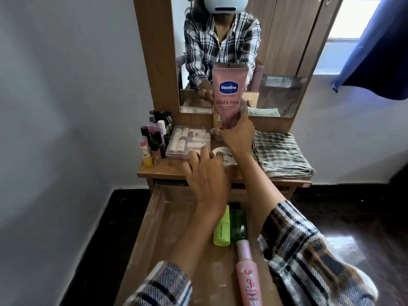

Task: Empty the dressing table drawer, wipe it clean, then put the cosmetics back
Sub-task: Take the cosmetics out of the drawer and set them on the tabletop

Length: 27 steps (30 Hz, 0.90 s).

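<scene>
My right hand (235,131) grips the lower end of a pink Vaseline tube (228,91), holding it upright over the back of the dressing table top (167,170). My left hand (204,171) reaches over the table's front edge, its fingers resting on a white round jar (227,159) and the edge of a clear plastic case (187,140). Below, the open drawer (167,217) holds a lime green bottle (222,228), a dark green bottle (238,224) and a pink bottle (248,274), all lying down.
Several lipsticks and small bottles (154,138) stand at the table's left. A folded checked cloth (280,154) lies at the right. The mirror (276,62) rises behind. A blue curtain (379,51) hangs at the upper right. The floor is dark.
</scene>
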Each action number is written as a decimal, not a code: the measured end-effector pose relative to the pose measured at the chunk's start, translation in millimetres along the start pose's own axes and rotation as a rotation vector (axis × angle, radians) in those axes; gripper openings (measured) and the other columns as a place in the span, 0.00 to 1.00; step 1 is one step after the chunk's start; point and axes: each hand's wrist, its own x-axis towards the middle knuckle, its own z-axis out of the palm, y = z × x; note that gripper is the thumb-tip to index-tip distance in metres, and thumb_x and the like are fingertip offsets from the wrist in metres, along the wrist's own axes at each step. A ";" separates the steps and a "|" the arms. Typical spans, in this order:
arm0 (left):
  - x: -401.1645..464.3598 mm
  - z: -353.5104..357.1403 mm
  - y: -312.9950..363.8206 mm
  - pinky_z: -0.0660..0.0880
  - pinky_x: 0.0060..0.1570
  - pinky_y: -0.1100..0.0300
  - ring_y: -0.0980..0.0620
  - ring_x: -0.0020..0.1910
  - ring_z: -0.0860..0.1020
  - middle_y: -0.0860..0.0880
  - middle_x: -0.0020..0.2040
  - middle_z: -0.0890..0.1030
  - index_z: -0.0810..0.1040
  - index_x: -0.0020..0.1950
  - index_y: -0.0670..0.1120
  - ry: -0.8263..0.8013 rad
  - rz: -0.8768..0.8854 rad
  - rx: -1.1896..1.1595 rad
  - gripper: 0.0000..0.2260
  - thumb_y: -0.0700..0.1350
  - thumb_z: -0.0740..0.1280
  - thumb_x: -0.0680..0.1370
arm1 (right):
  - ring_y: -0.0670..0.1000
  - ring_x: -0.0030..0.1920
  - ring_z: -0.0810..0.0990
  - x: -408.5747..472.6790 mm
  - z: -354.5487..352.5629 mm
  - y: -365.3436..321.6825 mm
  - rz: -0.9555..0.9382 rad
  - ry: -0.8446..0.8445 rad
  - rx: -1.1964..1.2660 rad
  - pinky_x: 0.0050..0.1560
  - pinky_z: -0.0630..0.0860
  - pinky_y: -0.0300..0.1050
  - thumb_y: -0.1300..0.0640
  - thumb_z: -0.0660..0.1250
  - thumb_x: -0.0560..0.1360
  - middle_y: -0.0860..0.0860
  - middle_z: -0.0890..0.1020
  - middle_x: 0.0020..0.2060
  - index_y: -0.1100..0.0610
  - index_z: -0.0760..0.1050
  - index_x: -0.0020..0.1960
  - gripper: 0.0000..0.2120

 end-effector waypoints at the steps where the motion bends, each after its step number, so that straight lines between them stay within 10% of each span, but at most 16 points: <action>1: 1.7 1.4 1.3 0.63 0.44 0.53 0.46 0.52 0.72 0.52 0.50 0.79 0.83 0.45 0.53 -0.014 -0.003 0.000 0.04 0.48 0.72 0.71 | 0.55 0.53 0.80 0.3 -1.0 0.1 0.001 0.003 0.001 0.54 0.79 0.48 0.55 0.82 0.56 0.56 0.79 0.55 0.56 0.62 0.71 0.48; 10: 17.9 8.6 5.8 0.59 0.44 0.56 0.48 0.52 0.71 0.53 0.51 0.79 0.82 0.45 0.52 -0.014 -0.007 -0.003 0.06 0.52 0.70 0.73 | 0.51 0.51 0.80 -5.3 -7.4 0.3 -0.023 -0.033 0.012 0.52 0.79 0.46 0.52 0.82 0.56 0.53 0.80 0.53 0.58 0.68 0.64 0.41; 16: 7.8 -12.3 -3.3 0.59 0.52 0.55 0.46 0.60 0.65 0.49 0.62 0.73 0.69 0.69 0.52 -0.175 0.050 -0.167 0.22 0.57 0.63 0.76 | 0.50 0.53 0.77 -30.0 -40.0 0.2 0.066 -0.027 0.000 0.47 0.74 0.40 0.52 0.80 0.61 0.53 0.78 0.53 0.58 0.71 0.60 0.33; 27: -66.8 -54.5 -32.7 0.64 0.50 0.65 0.49 0.56 0.74 0.47 0.55 0.76 0.77 0.54 0.44 -0.506 -0.165 -0.518 0.14 0.48 0.72 0.72 | 0.48 0.37 0.81 -139.0 -117.3 -6.6 0.022 -0.020 -0.039 0.40 0.79 0.41 0.59 0.77 0.66 0.50 0.80 0.41 0.54 0.74 0.47 0.14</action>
